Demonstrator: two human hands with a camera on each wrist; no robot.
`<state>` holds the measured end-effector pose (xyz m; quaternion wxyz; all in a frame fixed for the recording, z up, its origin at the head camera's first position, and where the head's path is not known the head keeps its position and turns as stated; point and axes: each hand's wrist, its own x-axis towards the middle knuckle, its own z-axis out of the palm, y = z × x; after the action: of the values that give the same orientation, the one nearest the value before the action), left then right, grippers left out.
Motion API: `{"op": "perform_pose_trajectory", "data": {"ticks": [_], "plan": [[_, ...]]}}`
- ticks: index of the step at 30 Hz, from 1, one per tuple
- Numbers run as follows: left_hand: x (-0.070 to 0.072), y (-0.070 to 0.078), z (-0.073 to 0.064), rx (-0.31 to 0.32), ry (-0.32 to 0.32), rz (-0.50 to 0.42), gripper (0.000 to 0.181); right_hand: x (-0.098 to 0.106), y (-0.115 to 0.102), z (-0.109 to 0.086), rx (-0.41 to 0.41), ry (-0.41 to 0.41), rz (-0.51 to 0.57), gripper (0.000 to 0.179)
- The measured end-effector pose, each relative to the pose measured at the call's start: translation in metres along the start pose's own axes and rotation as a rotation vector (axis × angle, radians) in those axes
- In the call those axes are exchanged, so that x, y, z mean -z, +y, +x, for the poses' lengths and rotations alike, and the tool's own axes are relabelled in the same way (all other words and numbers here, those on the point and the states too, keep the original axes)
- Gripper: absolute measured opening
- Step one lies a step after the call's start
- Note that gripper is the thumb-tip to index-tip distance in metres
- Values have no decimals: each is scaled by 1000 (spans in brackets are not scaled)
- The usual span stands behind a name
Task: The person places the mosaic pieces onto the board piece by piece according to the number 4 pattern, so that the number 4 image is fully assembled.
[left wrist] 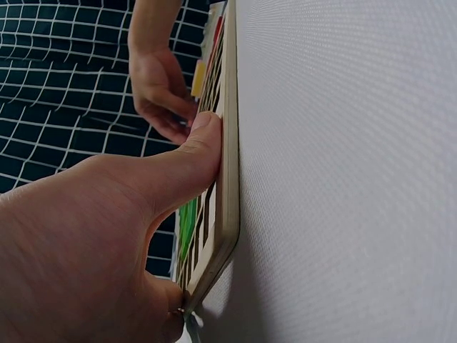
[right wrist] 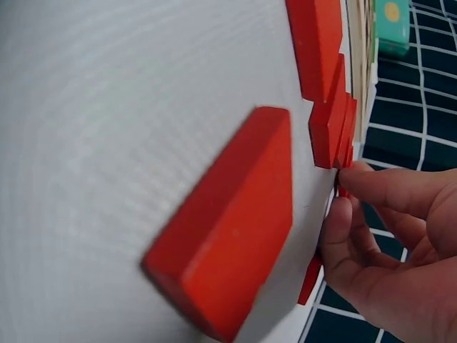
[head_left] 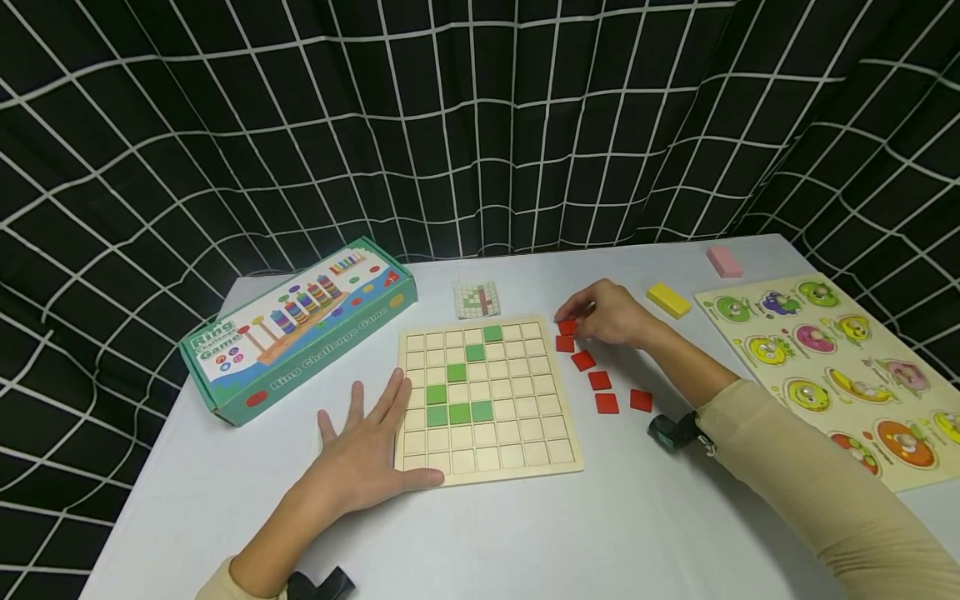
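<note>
A wooden grid board (head_left: 517,479) lies flat in the middle of the table, with several green square tiles (head_left: 457,372) set in its cells. My left hand (head_left: 360,467) is spread at the board's lower left corner, fingers along the left side and thumb over the front edge. In the left wrist view that thumb (left wrist: 203,136) rests on the board's rim. Beyond the board's right edge, my right hand (head_left: 611,312) pinches a red square tile (head_left: 567,327) between thumb and fingers; the fingers partly cover it. More red tiles (head_left: 600,381) lie loose nearby.
Behind the board lies a small pattern card (head_left: 477,300). A green game box (head_left: 300,325) stands at the left. Further right are a yellow block (head_left: 668,300), a pink block (head_left: 724,262) and a fruit picture board (head_left: 847,367). A black grid curtain (head_left: 480,125) hangs behind.
</note>
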<state>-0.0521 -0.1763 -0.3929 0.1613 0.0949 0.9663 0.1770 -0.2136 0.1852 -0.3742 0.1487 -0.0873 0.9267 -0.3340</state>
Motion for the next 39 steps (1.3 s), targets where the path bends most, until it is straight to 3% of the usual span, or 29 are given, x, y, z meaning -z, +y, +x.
{"op": "perform_pose_trajectory", "data": {"ticks": [24, 39], "plan": [[-2, -2, 1, -7, 5, 8, 130, 8, -9, -6, -24, 4, 80, 33], [0, -1, 0, -6, 2, 10, 128, 0, -24, -10, 21, -27, 157, 29]]}}
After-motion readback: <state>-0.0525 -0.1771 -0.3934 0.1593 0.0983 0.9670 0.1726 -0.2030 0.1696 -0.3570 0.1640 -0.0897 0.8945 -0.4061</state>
